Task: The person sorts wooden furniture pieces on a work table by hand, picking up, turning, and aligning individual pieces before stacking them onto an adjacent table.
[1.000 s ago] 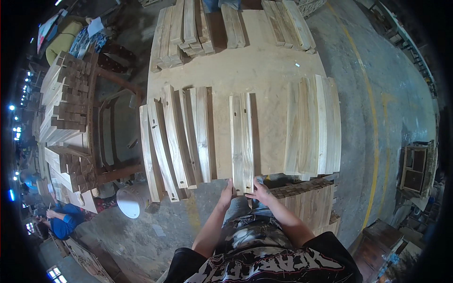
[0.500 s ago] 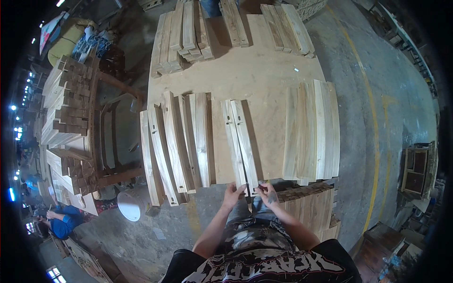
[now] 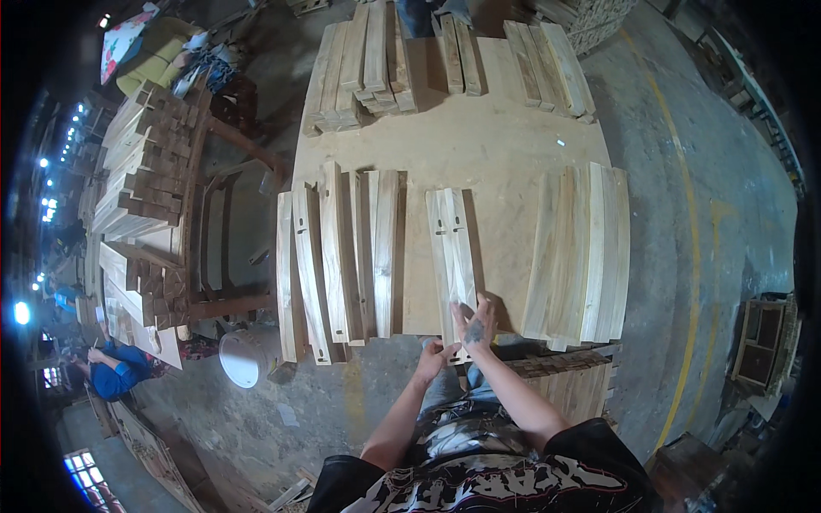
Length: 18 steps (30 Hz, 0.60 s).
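Two pale wooden strips (image 3: 451,256) lie side by side against each other on the table, with small dark slots near their far ends and at the near end. Their near ends stick out a little past the table's front edge. My left hand (image 3: 434,359) is closed on the near end from the left. My right hand (image 3: 476,329) lies further up along the right strip, its fingers gripping across the top and right side. The undersides of the strips and some of my fingertips are hidden.
Several slotted wooden strips (image 3: 335,256) lie left of the pair, and a row of strips (image 3: 581,256) lies right. More stacks (image 3: 363,68) sit at the table's (image 3: 505,145) far side, where a person stands. A white bucket (image 3: 239,359) and a loaded rack (image 3: 145,197) stand left.
The gap between the two strips has closed, and they now lie flush. My right hand has moved forward along the right strip. The view has shifted slightly.
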Available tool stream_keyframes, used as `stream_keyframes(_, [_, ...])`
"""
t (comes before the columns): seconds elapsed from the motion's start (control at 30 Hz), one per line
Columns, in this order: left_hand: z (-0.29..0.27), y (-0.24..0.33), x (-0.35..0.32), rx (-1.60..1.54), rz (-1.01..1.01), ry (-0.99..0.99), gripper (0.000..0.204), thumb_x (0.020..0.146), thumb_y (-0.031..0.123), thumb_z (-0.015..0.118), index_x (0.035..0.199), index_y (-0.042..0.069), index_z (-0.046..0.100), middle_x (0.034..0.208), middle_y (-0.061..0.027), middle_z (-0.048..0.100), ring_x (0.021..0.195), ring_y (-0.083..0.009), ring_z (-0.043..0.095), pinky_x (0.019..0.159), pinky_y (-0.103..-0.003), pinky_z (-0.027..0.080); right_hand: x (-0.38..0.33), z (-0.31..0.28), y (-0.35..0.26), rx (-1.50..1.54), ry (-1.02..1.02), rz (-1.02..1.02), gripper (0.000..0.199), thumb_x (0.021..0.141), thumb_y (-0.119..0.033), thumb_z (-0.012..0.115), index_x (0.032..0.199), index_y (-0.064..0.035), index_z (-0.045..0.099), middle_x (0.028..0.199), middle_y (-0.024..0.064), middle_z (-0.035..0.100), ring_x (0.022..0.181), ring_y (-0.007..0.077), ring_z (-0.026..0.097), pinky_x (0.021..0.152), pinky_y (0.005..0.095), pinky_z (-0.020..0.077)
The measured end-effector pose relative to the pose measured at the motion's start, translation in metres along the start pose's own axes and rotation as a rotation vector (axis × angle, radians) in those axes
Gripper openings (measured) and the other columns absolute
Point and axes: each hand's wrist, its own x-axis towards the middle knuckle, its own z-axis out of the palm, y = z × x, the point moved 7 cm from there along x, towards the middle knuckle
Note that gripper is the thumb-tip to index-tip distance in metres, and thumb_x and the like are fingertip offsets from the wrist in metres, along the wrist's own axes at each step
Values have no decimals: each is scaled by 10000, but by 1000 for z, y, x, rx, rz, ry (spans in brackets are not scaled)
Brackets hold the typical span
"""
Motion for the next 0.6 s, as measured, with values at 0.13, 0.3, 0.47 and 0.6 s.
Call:
stream_keyframes(0.13, [9,20,-12,-70,58,-48,319,847,264,748,992,25,594,852,-36,650,740,-104,593,669,-254,475,-35,-12,85,302,-129,-51,653,913,-510,573,1296,3,445,1228,208,543,1097,337,566,924,426,451])
stream_keyframes(0.3, [-21,8,-14,-197,51,119,304,888,285,702,1016,41,574,840,-62,669,742,-132,619,703,-266,496,-90,5,137,556,-627,605,606,948,-503,549,1296,-16,454,1192,145,586,962,223,642,835,373,524])
stream_keyframes(0.47, [-25,-20,-2,-154,-84,15,430,1010,460,425,1007,55,570,900,-80,660,838,-164,639,757,-292,506,-62,37,124,641,-434,426,574,938,-544,533,1304,-104,485,1109,69,626,940,149,634,718,320,562])
stream_keyframes(0.6, [2,-12,-7,-198,-99,85,546,1018,520,339,1087,37,586,943,-69,651,889,-167,634,791,-340,509,-63,42,144,630,-466,451,553,968,-552,462,1277,-96,508,1149,72,607,975,174,626,694,318,558])
